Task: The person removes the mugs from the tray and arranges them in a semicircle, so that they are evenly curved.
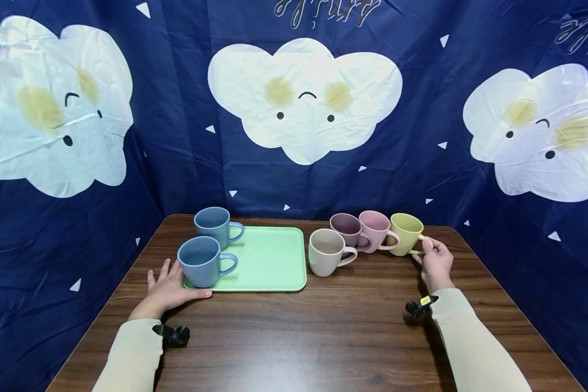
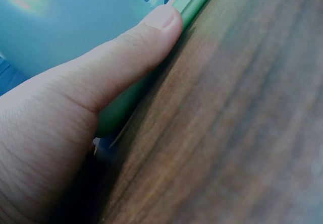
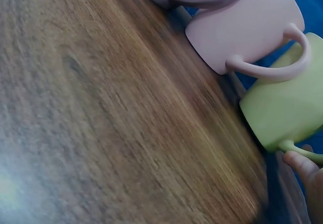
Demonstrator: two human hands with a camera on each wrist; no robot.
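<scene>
On the left, my left hand [image 1: 169, 288] rests at the front left corner of a light green tray [image 1: 269, 261], fingers spread, its thumb along the front edge. Two blue mugs stand on the tray's left part: the nearer blue mug [image 1: 199, 264] is right beside that hand, the other blue mug [image 1: 213, 224] behind it. Over on the right, my right hand [image 1: 436, 264] pinches the handle of a yellow-green mug [image 1: 404, 235]. A pink mug [image 1: 374, 231] is just left of that mug, its handle overlapping it in the head view.
A dark purple mug [image 1: 347, 227] stands left of the pink one, and a cream mug [image 1: 325, 253] in front of it, close to the tray's right edge. All sit on a dark wooden table [image 1: 294, 337]. Blue cloth [image 1: 186, 163] with clouds hangs behind and at both sides.
</scene>
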